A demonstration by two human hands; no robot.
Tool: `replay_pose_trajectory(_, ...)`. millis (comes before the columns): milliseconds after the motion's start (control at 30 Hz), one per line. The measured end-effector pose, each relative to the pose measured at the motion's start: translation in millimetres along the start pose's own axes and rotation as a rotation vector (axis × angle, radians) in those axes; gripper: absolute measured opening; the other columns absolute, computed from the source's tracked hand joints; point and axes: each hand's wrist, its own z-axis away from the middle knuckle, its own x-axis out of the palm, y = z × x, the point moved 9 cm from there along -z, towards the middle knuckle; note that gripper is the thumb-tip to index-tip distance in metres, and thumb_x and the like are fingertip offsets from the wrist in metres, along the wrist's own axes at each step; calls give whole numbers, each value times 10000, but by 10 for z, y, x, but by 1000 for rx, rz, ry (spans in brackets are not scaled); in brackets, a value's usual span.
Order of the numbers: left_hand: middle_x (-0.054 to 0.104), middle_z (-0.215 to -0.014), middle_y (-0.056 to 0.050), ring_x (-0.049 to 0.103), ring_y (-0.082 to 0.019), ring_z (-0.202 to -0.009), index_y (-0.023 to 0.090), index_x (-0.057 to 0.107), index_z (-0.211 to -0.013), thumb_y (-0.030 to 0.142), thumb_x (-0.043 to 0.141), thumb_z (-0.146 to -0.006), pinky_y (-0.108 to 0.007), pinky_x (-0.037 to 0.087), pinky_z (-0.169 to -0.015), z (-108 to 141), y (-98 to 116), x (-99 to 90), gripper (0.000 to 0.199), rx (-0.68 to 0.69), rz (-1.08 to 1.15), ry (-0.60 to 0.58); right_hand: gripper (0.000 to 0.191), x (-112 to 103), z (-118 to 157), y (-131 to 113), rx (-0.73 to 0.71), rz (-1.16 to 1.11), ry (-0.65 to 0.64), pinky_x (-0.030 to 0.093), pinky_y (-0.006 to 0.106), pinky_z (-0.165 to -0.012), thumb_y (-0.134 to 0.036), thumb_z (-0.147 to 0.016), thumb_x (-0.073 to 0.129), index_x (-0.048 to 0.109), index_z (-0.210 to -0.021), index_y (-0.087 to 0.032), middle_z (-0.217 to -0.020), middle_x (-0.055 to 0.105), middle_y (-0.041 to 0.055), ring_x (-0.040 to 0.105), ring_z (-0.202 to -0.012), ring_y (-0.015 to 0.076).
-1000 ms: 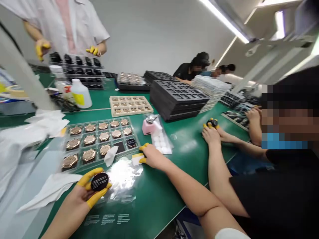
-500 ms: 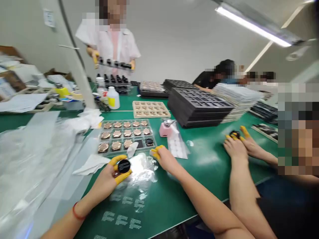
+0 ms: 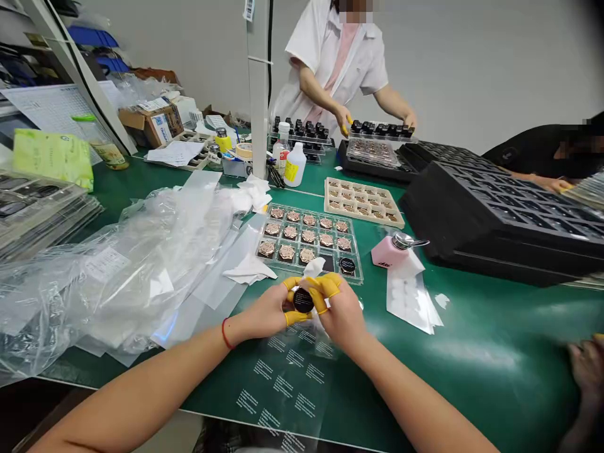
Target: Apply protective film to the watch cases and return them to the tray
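My left hand (image 3: 268,308), with yellow finger covers, grips a round black disc (image 3: 302,301) by its edge. Fine white lettering covers the disc's face. My right hand (image 3: 337,308), also in yellow finger covers, pinches a small white wipe at the disc's upper right edge; the fingers hide most of it. Just beyond lies a clear tray (image 3: 361,272) of rose-gold octagonal pieces (image 3: 309,236), with a similar black disc (image 3: 347,265) in its near right corner. A crumpled white wipe (image 3: 314,268) rests at the tray's near edge. Below my hands lies a clear film (image 3: 283,384) printed with white text.
A pink pump bottle (image 3: 391,251) stands right of the tray beside a white sheet (image 3: 408,292). Black foam trays (image 3: 491,233) are stacked at right. Plastic bags (image 3: 123,277) cover the left. Behind are a beige tray (image 3: 363,201), a white bottle (image 3: 295,165) and a co-worker (image 3: 330,69).
My right hand has come in to the disc in my left hand. My view has turned left. The co-worker opposite has lowered a rack of black parts.
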Motion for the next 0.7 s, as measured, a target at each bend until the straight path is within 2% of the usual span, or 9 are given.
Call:
replay_pose_trajectory(133,613,-900,-29,593,-168,-788,181,491,-1098,293,643,-744,-283,479,-691,-28,-59,12,401,-30,-13,-39,183,-57,-75,146,29,-61,-35,423,324,-674,-148,-836,428,581,-925,-195,-836,587,76,505,-797,206)
replay_pose_trajectory(267,610,-970,-43,605,-174,-819,192,468,-1125,286,665,-726,-291,485,-705,-33,-108,37,455,-70,34,-66,224,-167,-68,71,-43,-139,-62,411,320,-701,-131,-852,429,577,-997,-216,-873,582,65,486,-807,188)
replay_pose_trajectory(367,619,-952,-40,612,-181,-833,205,474,-1131,290,655,-738,-300,487,-719,-30,-112,60,441,-75,35,-90,246,-180,-12,-35,-116,-4,-67,380,329,-674,-94,-828,423,604,-941,-217,-854,569,70,454,-770,191)
replay_pose_trajectory(467,620,-948,-41,614,-178,-833,203,457,-1157,286,660,-731,-306,490,-732,-36,-132,37,480,-81,70,-66,277,-123,56,-122,-171,126,-88,357,327,-669,-34,-780,424,618,-870,-210,-828,562,70,431,-764,193)
replay_pose_trajectory(700,605,-930,-24,590,-135,-756,202,482,-1108,209,661,-705,-256,473,-674,-47,-166,-35,441,-105,88,-2,251,-92,189,-262,-227,190,-63,337,327,-681,-30,-790,433,606,-815,-209,-782,560,62,428,-791,198)
